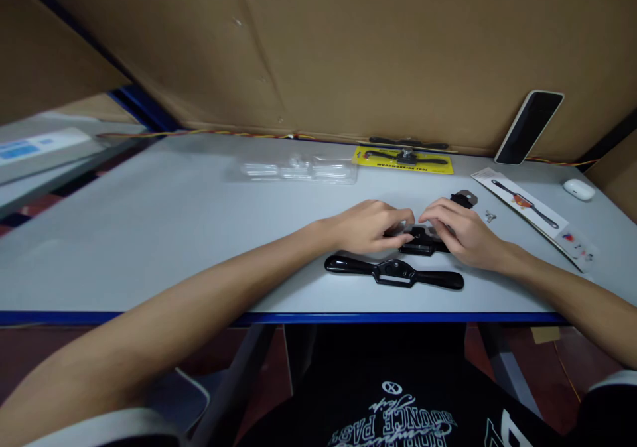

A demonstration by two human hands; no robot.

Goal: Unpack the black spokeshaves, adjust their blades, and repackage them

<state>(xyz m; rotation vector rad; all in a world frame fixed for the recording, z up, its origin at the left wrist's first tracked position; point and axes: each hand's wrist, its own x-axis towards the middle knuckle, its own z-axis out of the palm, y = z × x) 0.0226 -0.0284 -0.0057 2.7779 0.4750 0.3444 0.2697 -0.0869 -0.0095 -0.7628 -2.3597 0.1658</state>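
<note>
A black metal spokeshave body (422, 241) lies on the grey table between my two hands, its handles partly hidden by them. My left hand (379, 227) is at its left end, fingers curled and thumb near the middle part. On the right side, my right hand (462, 231) bends over the other handle with curled fingers. Whether either hand grips the body is hard to tell. A second black spokeshave body (395, 273) rests in front of them, nearer the table edge. Behind my right hand are a dark part with a metal plate (464, 199) and small silver screws (490, 216).
A clear plastic blister (298, 168) and a yellow card with a spokeshave (403, 160) lie at the back. To the right are a white printed card (530, 211), a phone (530, 127) leaning on the cardboard wall, and a white earbud case (578, 190).
</note>
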